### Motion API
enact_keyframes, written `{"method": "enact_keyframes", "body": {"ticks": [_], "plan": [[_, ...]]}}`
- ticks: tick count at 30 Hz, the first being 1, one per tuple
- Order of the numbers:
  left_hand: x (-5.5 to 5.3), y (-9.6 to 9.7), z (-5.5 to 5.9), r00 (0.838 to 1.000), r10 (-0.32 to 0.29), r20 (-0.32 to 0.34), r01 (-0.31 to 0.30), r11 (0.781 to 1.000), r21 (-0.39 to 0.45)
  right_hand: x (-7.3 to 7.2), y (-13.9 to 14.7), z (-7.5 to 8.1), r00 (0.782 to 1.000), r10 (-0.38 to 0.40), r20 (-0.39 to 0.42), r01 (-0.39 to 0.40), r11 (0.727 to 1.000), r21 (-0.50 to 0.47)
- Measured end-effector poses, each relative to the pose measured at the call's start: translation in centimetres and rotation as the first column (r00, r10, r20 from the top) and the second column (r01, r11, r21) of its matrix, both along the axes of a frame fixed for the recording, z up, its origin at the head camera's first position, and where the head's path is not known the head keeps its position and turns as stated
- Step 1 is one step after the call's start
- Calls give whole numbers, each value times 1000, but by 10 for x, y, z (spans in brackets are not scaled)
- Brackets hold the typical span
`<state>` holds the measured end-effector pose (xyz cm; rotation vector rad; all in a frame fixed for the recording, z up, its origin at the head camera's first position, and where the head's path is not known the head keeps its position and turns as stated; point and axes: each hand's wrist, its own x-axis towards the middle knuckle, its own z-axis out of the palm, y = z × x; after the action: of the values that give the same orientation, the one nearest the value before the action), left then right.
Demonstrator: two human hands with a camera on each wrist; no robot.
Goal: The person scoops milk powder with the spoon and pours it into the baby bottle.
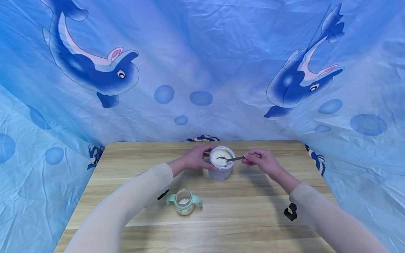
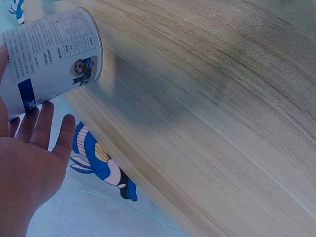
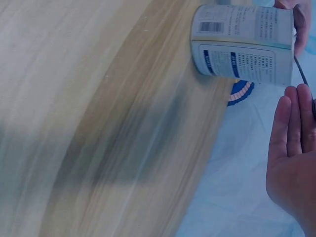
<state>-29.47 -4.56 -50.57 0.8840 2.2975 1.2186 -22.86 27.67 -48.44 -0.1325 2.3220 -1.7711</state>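
An open can of white powder (image 1: 221, 174) stands upright near the table's far edge. My left hand (image 1: 197, 157) grips it from the left, thumb at the front of the rim and fingers round behind. In the left wrist view those fingers (image 2: 42, 129) lie against the printed wall of the can. To the right of it, my right hand (image 1: 261, 161) pinches a spoon (image 1: 235, 159) by the handle. The spoon's bowl is inside the can, at the powder. Nearer to me sits a lidless clear baby bottle (image 1: 184, 207) with mint-green handles, a little white inside its base.
The wooden table (image 1: 240, 218) bears the can and the bottle, the bottle standing close to my left forearm. A blue dolphin-printed cloth (image 1: 202, 63) hangs behind the table and along both sides.
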Motion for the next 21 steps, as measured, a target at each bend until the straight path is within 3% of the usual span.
{"method": "enact_keyframes", "body": {"ticks": [5, 10, 17, 21], "plan": [[0, 0, 0, 1000, -3, -5, 3, 1000, -2, 0, -1, 7, 996, 5, -84, 0, 998, 65], [0, 0, 0, 1000, -2, 4, 2, 1000, -1, -1, -2, 8, 992, 9, -129, -2, 998, 58], [0, 0, 0, 1000, 0, 15, 0, 1000, -6, -2, 1, 3, 992, -18, -124, 20, 1000, 14], [-1, 0, -1, 1000, 3, 14, -3, 1000, -5, -2, 1, -5, 998, -40, -50, 36, 996, -77]]}}
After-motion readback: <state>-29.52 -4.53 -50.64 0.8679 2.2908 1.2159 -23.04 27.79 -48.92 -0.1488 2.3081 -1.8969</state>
